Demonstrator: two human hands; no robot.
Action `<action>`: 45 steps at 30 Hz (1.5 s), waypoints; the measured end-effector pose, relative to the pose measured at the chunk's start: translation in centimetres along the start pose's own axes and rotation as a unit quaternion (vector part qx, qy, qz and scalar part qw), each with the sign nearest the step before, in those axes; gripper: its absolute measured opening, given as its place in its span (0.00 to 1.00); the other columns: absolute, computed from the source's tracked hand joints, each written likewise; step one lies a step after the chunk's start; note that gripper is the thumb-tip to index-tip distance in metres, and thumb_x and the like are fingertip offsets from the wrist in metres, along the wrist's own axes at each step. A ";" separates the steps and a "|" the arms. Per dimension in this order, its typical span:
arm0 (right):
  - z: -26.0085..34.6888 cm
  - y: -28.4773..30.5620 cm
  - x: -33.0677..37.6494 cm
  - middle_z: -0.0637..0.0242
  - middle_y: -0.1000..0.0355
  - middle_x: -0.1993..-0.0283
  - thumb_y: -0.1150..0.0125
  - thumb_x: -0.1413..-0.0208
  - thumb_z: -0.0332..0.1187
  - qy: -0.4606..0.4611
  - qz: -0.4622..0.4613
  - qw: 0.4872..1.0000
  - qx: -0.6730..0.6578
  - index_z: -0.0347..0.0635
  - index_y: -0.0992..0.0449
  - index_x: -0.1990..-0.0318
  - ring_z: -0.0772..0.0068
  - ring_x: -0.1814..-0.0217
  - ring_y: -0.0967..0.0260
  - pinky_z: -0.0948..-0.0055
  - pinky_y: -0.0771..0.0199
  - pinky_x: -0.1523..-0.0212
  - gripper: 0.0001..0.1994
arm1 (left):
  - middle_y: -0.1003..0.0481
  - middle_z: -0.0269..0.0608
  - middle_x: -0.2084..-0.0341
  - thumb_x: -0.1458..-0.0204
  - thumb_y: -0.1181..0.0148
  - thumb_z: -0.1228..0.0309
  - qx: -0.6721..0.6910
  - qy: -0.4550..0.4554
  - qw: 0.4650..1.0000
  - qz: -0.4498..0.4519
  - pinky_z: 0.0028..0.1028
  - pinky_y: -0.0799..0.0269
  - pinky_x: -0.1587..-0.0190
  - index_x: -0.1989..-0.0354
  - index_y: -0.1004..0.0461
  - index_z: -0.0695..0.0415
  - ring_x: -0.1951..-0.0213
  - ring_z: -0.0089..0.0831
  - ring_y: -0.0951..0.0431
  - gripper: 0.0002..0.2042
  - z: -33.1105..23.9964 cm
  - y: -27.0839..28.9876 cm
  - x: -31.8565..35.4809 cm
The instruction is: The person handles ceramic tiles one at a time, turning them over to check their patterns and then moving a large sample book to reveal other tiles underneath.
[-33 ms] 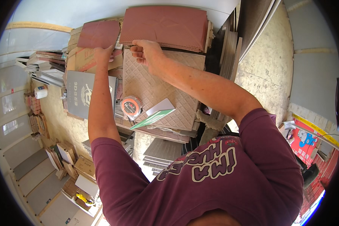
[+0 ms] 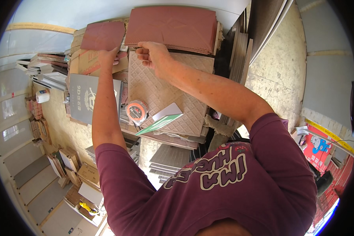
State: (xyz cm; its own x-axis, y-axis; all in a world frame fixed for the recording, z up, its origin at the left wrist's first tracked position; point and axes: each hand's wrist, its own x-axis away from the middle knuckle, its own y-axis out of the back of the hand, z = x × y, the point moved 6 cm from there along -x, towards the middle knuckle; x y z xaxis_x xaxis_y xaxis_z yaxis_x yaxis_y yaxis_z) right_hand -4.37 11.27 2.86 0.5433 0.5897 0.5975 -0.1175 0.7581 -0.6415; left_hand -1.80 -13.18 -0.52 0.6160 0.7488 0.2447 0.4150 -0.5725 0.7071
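The left hand (image 2: 108,55) is raised to the lower edge of a small reddish-brown tile (image 2: 103,35), its fingers pressed against that edge and closed on it, so the tile stands just above the hand, leaning on a cardboard box (image 2: 91,62) behind it. The right hand (image 2: 153,52) sits just to the right of the left one, fingers curled together and pinching the near edge of a large reddish-brown tile (image 2: 173,25) that lies directly above it on top of a stack. Below the right hand spreads a pale tile with a diamond-patterned back (image 2: 173,98), lying flat. Further below that hand, toward the person's chest, an orange and black tape measure (image 2: 137,111) rests on the patterned tile, and just right of it lie a white card and a green-edged sheet (image 2: 163,120). Below the left hand, beside the forearm, a grey box (image 2: 82,98) leans upright
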 end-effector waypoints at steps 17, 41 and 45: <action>-0.1 -0.2 -0.1 0.71 0.31 0.72 0.49 0.49 0.35 0.006 0.013 1.000 -0.004 0.44 0.31 0.62 0.81 0.77 0.36 0.77 0.38 0.76 0.09 | 0.32 0.34 0.78 0.62 0.33 0.66 0.292 0.190 0.933 0.089 0.21 0.34 0.80 0.74 0.31 0.54 0.78 0.26 0.30 0.12 3.8 -0.4 -1.7; 0.5 -0.5 0.1 0.71 0.31 0.71 0.49 0.49 0.37 0.036 0.035 0.998 0.030 0.43 0.32 0.62 0.81 0.74 0.36 0.77 0.37 0.73 0.10 | 0.37 0.56 0.53 0.52 0.51 0.85 0.719 0.015 0.694 0.029 0.44 0.36 0.44 0.52 0.40 0.73 0.51 0.50 0.34 0.17 3.2 9.0 3.5; 0.5 -0.8 0.1 0.69 0.30 0.70 0.48 0.50 0.38 0.040 0.057 0.997 0.036 0.42 0.32 0.62 0.79 0.72 0.36 0.75 0.36 0.71 0.11 | 0.34 0.53 0.54 0.52 0.49 0.81 0.645 -0.033 0.764 0.022 0.38 0.35 0.45 0.52 0.39 0.72 0.52 0.44 0.32 0.17 3.1 11.8 10.0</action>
State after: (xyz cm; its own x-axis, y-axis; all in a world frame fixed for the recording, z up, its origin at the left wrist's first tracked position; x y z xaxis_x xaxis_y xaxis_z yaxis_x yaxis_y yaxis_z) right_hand -4.60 10.82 3.69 0.5873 0.6507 0.4812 -0.2399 0.7078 -0.6644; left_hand 11.32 -13.52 8.23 0.6623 0.7258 0.1859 0.6816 -0.4807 -0.5516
